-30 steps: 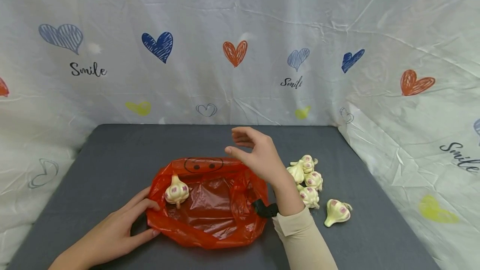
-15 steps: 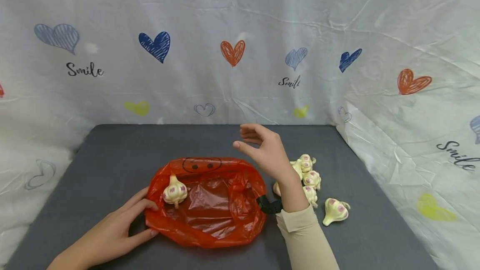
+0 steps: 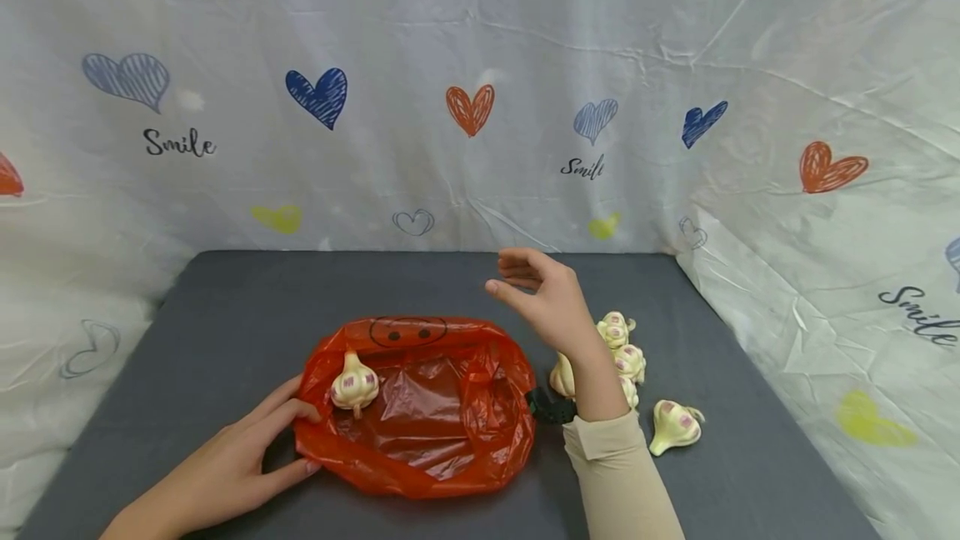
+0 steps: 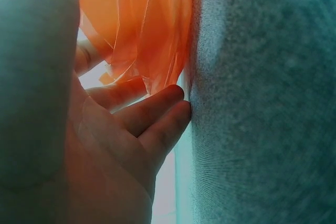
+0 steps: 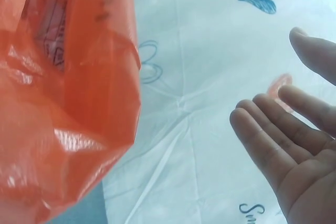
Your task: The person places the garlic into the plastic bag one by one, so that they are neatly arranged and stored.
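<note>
While the left hand (image 3: 225,461) holds the left rim of the red plastic bag (image 3: 420,486), fingers bent around its edge and thumb at its front, the right hand (image 3: 551,298) hangs in the air beyond the bag's right side, fingers loosely spread and gripping nothing. The bag sits mouth-up on the dark table (image 3: 247,298), with 1 garlic bulb (image 3: 355,386) inside against its left wall. At least 4 clustered bulbs (image 3: 628,362) lie behind the right forearm, partly hidden, and 1 separate bulb (image 3: 677,426) rests to the right.

The bag looks light, limp and slippery, likely to sag unless held by its folded-over rim. Its film is thin, glossy and creased, with a black line drawing at the back. The bulbs look firm and light, best taken around the lobed belly; they are cream with purplish patches, tapering to a neck.
</note>
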Demonstrator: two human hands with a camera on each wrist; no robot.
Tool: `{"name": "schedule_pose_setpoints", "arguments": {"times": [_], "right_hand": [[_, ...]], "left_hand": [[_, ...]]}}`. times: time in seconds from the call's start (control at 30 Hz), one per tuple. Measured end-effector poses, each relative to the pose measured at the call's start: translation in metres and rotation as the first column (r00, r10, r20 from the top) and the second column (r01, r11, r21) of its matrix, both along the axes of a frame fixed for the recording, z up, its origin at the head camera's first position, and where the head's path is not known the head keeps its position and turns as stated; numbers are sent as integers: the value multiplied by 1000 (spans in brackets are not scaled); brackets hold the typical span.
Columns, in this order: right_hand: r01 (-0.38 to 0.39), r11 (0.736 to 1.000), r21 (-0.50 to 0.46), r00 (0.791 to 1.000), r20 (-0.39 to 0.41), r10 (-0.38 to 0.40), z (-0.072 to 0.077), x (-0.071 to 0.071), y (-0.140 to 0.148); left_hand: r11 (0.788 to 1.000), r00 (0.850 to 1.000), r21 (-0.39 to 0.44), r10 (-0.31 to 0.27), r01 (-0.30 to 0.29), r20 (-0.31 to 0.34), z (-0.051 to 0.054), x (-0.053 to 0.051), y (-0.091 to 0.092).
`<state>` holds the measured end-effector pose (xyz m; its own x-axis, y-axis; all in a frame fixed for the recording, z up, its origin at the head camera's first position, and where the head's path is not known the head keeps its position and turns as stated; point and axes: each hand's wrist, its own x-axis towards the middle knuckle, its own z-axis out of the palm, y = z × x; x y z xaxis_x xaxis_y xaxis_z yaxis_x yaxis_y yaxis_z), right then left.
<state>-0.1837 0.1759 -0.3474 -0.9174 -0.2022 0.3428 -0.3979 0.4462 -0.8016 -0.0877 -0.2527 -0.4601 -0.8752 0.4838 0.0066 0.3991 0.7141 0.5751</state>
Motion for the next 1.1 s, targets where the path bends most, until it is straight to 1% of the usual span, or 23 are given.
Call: {"name": "schedule_pose_setpoints", "arguments": {"times": [0.2,0.4,0.6,0.7,0.83,0.9,1.0,1.1], "right_hand": [[9,1000,-11,1000,22,-8,-2,-3,9],[23,1000,-20,999,38,-22,-2,-6,18],[29,1000,-13,999,47,-28,-3,-8,25],[31,999,-11,998,51,-31,-4,-9,29],[36,999,-9,998,52,-36,-4,-9,34],[35,999,-7,998,53,-34,-4,-9,37],[40,999,0,998,55,-40,-6,-11,40],[52,999,14,996,76,-53,-10,-12,42]], "left_hand": [[1000,1000,15,-11,11,-19,1,0,1],[1000,1000,11,-11,11,-6,2,-1,1],[1000,1000,4,-13,13,-13,0,-1,0],[1000,1000,3,1,-1,5,-2,1,-1],[1000,1000,4,9,-9,11,-2,1,-1],[1000,1000,3,0,0,5,-2,0,-1],[1000,1000,1,-4,4,1,-1,-1,0],[1000,1000,0,-4,4,-4,-2,-1,0]]}}
